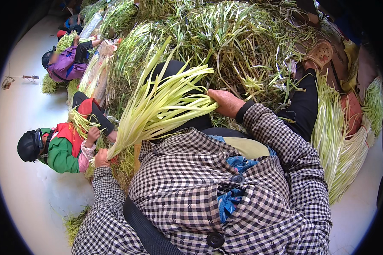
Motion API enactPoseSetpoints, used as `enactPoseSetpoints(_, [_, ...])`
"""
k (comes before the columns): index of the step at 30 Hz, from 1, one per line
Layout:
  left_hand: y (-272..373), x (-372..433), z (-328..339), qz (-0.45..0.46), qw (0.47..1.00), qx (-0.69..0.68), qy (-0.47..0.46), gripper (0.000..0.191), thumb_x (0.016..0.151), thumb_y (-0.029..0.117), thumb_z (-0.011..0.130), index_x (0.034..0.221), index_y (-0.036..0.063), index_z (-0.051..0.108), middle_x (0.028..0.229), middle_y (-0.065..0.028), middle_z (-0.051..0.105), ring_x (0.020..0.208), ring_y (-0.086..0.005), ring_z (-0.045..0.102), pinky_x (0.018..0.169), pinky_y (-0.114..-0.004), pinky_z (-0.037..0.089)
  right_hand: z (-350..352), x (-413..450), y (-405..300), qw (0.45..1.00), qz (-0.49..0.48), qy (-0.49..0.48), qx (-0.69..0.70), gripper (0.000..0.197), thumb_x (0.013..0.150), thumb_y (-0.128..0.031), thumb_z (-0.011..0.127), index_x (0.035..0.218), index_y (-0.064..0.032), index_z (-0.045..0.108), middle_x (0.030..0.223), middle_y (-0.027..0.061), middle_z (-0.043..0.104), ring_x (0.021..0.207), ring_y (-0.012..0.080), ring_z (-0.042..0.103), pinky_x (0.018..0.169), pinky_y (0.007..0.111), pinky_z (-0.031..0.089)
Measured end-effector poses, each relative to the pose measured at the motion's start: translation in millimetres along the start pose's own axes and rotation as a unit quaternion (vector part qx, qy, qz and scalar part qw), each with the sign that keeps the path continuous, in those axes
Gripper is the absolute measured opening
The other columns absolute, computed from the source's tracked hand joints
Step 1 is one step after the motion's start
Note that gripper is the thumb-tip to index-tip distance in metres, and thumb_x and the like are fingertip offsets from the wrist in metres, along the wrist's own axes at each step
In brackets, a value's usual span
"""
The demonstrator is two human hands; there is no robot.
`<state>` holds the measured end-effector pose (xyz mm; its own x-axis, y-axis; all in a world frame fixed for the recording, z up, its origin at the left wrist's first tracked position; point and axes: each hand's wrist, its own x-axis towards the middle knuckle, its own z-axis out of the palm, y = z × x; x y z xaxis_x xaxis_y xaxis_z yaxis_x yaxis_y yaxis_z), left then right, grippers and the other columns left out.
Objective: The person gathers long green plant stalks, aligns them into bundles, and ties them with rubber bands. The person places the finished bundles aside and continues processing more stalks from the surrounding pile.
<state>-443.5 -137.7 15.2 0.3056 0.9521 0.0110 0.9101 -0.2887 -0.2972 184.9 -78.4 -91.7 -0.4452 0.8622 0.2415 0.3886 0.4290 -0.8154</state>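
Note:
A bundle of pale yellow-green leafy stalks (pixel 166 105) lies slantwise across my lap, its leaves fanned out. My left hand (pixel 102 158) is closed around the narrow, whitish end of the bundle at the lower left. At the other side, my right hand (pixel 226 102) touches the leaf tips, its fingers partly hidden by the leaves; whether it pinches them is not clear. Black trousers show beneath the bundle. Beyond my knees rises a large heap of green and brown leaves (pixel 242 41).
Long pale stalks (pixel 328 137) lie at the right beside my leg, near a tied bundle (pixel 359 156). A person in green and red (pixel 63 146) sits close at the left, holding stalks. Another person in purple (pixel 67 63) sits farther off. A tan clog (pixel 320 53) is at upper right.

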Motion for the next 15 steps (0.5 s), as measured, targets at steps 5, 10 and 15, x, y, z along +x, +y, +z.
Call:
enactPoseSetpoints(5, [2,0,1,0.01,1.0,-0.013,0.0,0.014,0.082,0.019,0.063,0.088,0.0076,0.057,0.084,-0.0141,0.056,0.08,-0.0363,0.058,0.066,-0.045,0.046,8,-14,-4,0.998,0.05,0.009,-0.043,0.017,0.082,-0.004,0.059,0.097,-0.0015,0.052,0.089,0.0209,0.062,0.089,0.0403,0.061,0.075,0.045,0.05])
enactPoseSetpoints(10, [2,1,4,0.027,0.999,-0.031,0.012,0.016,0.082,0.02,0.064,0.09,0.0076,0.059,0.084,-0.014,0.056,0.081,-0.0368,0.058,0.067,-0.046,0.046,5,-9,-9,0.971,0.105,-0.04,-0.209,0.014,0.083,-0.016,0.058,0.088,-0.0039,0.062,0.078,0.0177,0.067,0.077,0.0366,0.066,0.07,0.045,0.054])
enactPoseSetpoints(15, [-4,4,11,0.014,1.0,-0.004,0.003,0.013,0.081,0.018,0.064,0.09,0.0096,0.059,0.085,-0.012,0.058,0.083,-0.0351,0.059,0.068,-0.045,0.045,5,-32,37,0.85,0.385,-0.275,-0.229,0.029,0.092,-0.021,0.054,0.114,-0.0076,0.066,0.108,0.0151,0.068,0.101,0.028,0.066,0.09,0.037,0.052])
